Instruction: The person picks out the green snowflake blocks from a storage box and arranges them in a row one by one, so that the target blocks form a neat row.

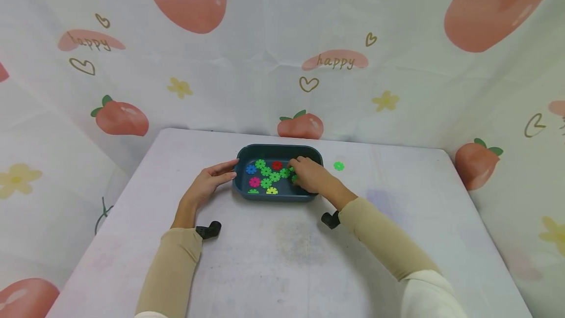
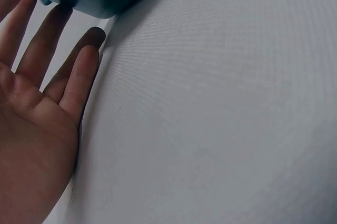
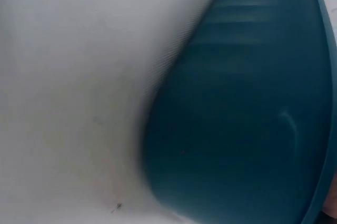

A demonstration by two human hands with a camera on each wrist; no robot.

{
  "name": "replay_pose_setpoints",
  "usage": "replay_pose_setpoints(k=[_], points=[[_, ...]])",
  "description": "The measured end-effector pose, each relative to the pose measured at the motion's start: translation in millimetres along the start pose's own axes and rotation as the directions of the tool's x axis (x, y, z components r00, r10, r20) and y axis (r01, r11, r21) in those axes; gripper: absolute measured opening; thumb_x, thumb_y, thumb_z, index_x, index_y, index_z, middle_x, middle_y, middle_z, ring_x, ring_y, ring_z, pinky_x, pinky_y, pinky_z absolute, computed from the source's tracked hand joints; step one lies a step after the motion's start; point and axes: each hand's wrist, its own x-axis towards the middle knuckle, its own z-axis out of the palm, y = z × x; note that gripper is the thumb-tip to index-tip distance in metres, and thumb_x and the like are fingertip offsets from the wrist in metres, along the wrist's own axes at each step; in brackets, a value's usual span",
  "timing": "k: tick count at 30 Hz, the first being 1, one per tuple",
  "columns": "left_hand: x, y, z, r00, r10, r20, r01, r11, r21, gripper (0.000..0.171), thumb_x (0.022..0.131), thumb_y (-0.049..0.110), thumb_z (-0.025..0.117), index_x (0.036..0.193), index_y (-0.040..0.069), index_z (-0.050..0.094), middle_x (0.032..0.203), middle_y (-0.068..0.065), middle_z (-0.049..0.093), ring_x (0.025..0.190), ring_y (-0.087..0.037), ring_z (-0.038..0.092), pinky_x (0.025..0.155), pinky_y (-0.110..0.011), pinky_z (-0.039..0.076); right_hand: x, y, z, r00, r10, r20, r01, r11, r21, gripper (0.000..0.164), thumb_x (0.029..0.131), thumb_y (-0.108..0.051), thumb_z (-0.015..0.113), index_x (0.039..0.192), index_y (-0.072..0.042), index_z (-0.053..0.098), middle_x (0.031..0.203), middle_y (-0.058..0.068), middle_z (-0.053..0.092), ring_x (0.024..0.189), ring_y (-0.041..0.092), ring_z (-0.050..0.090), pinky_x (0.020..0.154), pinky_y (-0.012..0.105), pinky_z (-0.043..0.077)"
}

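the left hand (image 1: 204,186), fingers straight and spread, sits at the left end of a dark teal, oblong plastic tub (image 1: 273,198), long axis left to right. inside, bright green, flat notched discs (image 1: 275,176) reach rightward to the right hand (image 1: 312,176), nearer to the rightmost ones; whether it pinches any cannot be told. farther right, a lone green disc (image 1: 338,166) lies on the white table (image 1: 282,254).

Discs (image 1: 274,176) in tray (image 1: 278,198) on table (image 1: 247,259); lone disc (image 1: 338,166) right of tray.
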Motion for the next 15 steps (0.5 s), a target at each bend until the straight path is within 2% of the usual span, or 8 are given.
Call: replay_pose_setpoints(k=[6,15], points=[[-0.6,0.0,0.8,1.0,0.008,-0.006,-0.007,1.0,0.012,0.06,0.095,0.037,0.073,0.149,0.019,0.054,0.158,-0.006,0.049,0.15,-0.025,0.04,0.129,-0.049,0.024,2.1,-0.6,1.1,0.999,0.035,0.038,-0.035,0.999,-0.006,0.046,0.095,-0.018,0.073,0.138,-0.009,0.058,0.131,0.014,0.064,0.121,0.026,0.061,0.11,0.041,0.052],[1.2,-0.9,0.6,1.0,0.002,-0.008,-0.002,1.0,0.004,0.061,0.095,0.038,0.073,0.149,0.018,0.053,0.159,-0.007,0.048,0.149,-0.026,0.04,0.129,-0.049,0.025,5.3,0.7,5.3,0.998,0.039,0.044,-0.037,0.998,-0.056,0.036,0.095,-0.018,0.074,0.129,-0.012,0.065,0.12,0.01,0.066,0.108,0.022,0.062,0.098,0.039,0.058]])
